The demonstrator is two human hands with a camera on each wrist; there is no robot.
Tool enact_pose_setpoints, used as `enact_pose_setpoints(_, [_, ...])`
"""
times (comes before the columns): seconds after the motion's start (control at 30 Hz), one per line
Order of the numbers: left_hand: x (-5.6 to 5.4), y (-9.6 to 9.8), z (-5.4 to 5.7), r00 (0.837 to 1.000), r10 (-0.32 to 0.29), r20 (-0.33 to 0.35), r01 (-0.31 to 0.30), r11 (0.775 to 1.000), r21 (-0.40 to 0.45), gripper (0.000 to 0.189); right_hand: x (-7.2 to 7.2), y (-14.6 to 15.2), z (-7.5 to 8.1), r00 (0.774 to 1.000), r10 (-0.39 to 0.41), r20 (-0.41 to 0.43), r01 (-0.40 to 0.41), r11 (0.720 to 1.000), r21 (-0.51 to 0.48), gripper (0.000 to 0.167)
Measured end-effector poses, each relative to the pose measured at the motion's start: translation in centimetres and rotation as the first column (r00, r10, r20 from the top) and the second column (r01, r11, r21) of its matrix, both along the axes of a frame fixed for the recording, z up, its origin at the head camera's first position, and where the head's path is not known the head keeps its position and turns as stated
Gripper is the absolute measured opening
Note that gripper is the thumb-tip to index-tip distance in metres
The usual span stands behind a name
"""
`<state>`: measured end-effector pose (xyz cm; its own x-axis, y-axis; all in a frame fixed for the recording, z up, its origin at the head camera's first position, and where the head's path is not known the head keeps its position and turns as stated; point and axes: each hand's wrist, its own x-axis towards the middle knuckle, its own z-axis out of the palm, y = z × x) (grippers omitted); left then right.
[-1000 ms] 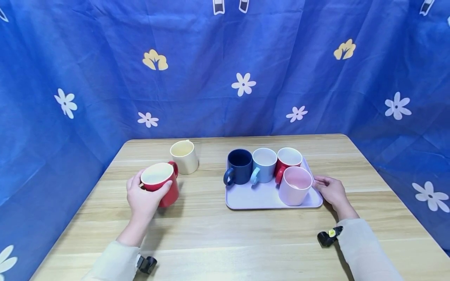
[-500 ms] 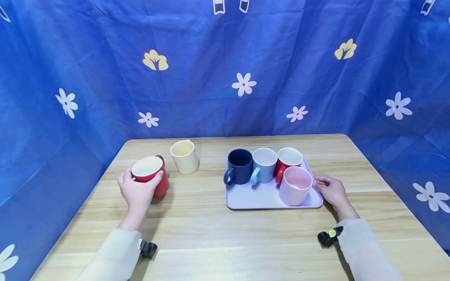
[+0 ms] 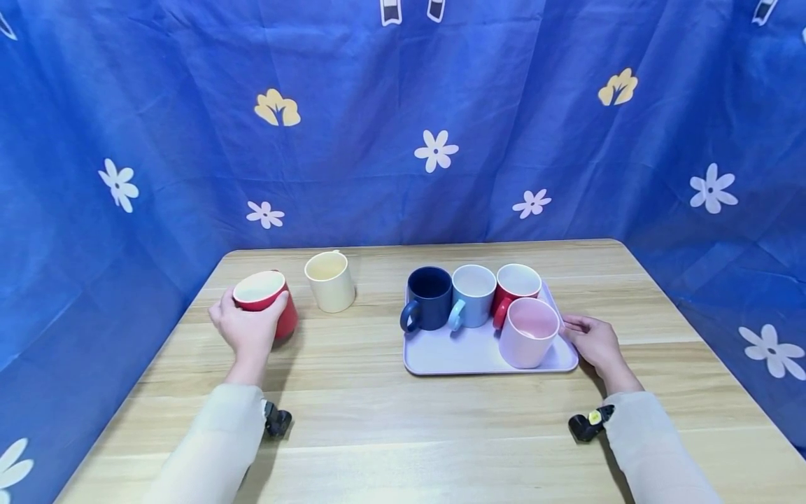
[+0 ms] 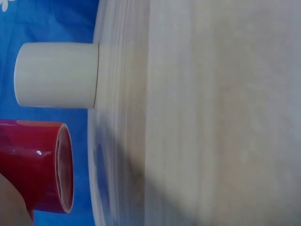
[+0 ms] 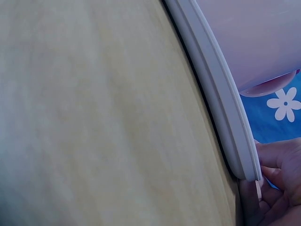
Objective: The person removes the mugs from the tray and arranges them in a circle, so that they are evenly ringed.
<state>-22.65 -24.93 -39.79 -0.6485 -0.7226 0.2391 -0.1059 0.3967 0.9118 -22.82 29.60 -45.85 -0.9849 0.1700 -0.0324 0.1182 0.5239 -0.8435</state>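
My left hand point(image 3: 248, 325) grips a red mug point(image 3: 288, 318) with a white inside, thumb on its right side and fingers round the far left. In the left wrist view the red mug's point(image 4: 33, 165) base shows, with a gap between it and the tabletop. A cream mug point(image 3: 334, 287) stands upright just to its right. On the right, my right hand point(image 3: 592, 343) pinches the right edge of a lilac tray point(image 3: 447, 357). The right wrist view shows fingers point(image 5: 270, 155) at the tray's corner, some partly hidden by the rim.
Upright on the tray stand a navy mug point(image 3: 431, 301), a light blue mug point(image 3: 475, 297), a second red mug point(image 3: 518, 280) and a pink mug point(image 3: 527, 339) in front of it. A blue flowered curtain point(image 3: 378, 140) hangs behind the wooden table point(image 3: 403, 434).
My left hand has carried the red mug left and farther back on the table, and its handle has turned mostly out of sight. The right hand and tray have stayed put.
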Motion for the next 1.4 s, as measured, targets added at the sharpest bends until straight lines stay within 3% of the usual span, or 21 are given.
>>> enact_pose_setpoints(0.2, [-1.6, -0.3, -0.6, 0.999, 0.05, 0.005, -0.05, 0.998, 0.025, 0.09, 0.0, 0.1, 0.0, 1.0, 0.0, 0.013, 0.0, 1.0, 0.007, 0.041])
enact_pose_setpoints(0.4, [-2.5, 0.0, -0.8, 0.996, 0.09, -0.007, -0.09, 0.994, 0.059, 0.091, 0.0, 0.0, -0.1, 1.0, -0.002, 0.001, 0.002, 1.0, -0.002, 0.041])
enact_pose_setpoints(0.43, [-2.4, 0.4, -0.4, 0.996, 0.091, 0.001, -0.091, 0.994, 0.062, 0.089, 0.0, 0.1, -0.1, 1.0, -0.002, -0.003, 0.002, 1.0, -0.004, 0.04])
enact_pose_setpoints(0.83, [-3.4, 0.9, -1.2, 0.994, 0.108, 0.012, -0.109, 0.987, 0.122, 0.089, 0.0, 0.1, -0.2, 1.0, -0.004, -0.005, 0.004, 1.0, 0.002, 0.039])
enact_pose_setpoints(1.4, [-3.7, 1.9, -2.0, 0.995, 0.103, 0.017, -0.104, 0.987, 0.119, 0.09, -0.2, 0.1, -0.3, 1.0, -0.006, -0.022, 0.005, 1.0, -0.021, 0.039])
